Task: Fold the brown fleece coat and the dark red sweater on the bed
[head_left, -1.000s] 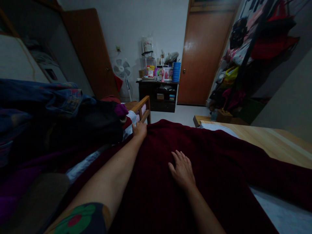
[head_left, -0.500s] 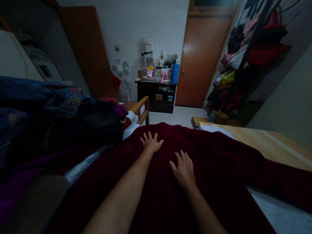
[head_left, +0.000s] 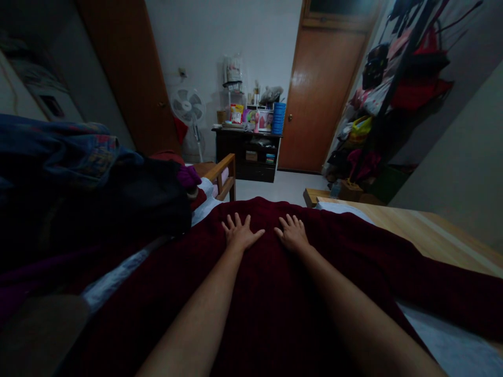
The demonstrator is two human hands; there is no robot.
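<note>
A dark maroon garment (head_left: pixel 271 293) lies spread out in front of me, with a long sleeve (head_left: pixel 444 275) reaching off to the right. On its upper part, my left hand (head_left: pixel 240 233) rests flat with the fingers spread. My right hand (head_left: pixel 291 232) lies beside it on the same cloth, palm down, its fingers stretched out. A small gap of maroon cloth separates the two thumbs. Neither hand grips anything. Pale patterned bedding (head_left: pixel 444 335) shows from beneath the garment at the right.
To the left is a heap of dark clothes (head_left: pixel 153 199) with a denim garment (head_left: pixel 78 152) on top. A wooden chair (head_left: pixel 226 178) stands past the garment. Light wooden boarding (head_left: pixel 440 230) runs along the right. Farther back are a fan (head_left: pixel 189 107), a black cabinet (head_left: pixel 247 157) and a door (head_left: pixel 318 99).
My right hand has slid forward over the maroon cloth, up level with the left one. The left hand stays almost in place. The camera view has shifted slightly.
</note>
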